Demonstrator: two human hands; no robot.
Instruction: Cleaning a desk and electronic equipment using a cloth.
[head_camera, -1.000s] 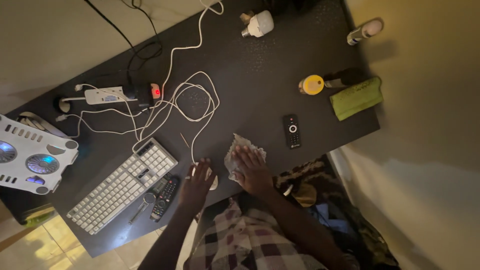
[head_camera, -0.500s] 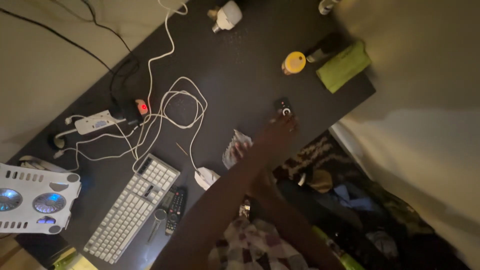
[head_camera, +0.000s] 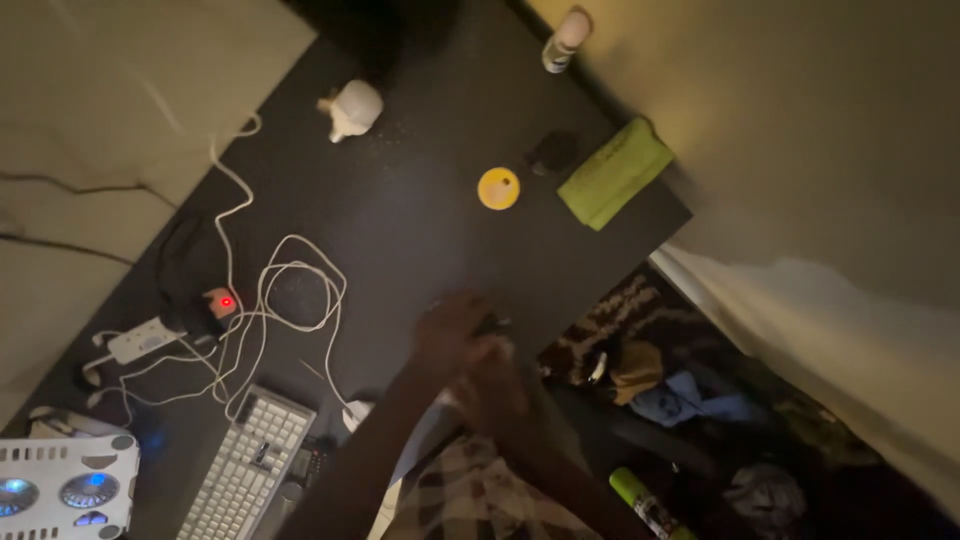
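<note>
1. Our left hand (head_camera: 450, 335) lies on the dark desk (head_camera: 420, 210) near its front edge, fingers curled over a small black remote (head_camera: 492, 323). Only a sliver of the remote shows past the knuckles, so we cannot tell whether it is gripped or merely covered.
2. Our right hand (head_camera: 492, 385) sits just beside the left, touching or overlapping it. Motion blur hides the fingers, and we cannot tell whether it is spread or closed, though something pale shows at its edge.
3. A yellow round lid (head_camera: 498, 188) and a folded green cloth (head_camera: 613, 172) lie well apart from the hands, toward the far right corner, probably pushed out of the working space.
4. White cables (head_camera: 290, 300) loop on the left toward a power strip (head_camera: 145, 340) with a red light (head_camera: 226, 301), kept near the white keyboard (head_camera: 248, 465) and laptop cooling stand (head_camera: 60, 490), which they likely feed.
5. A white bulb-shaped object (head_camera: 353, 108) stands at the far edge.
</note>
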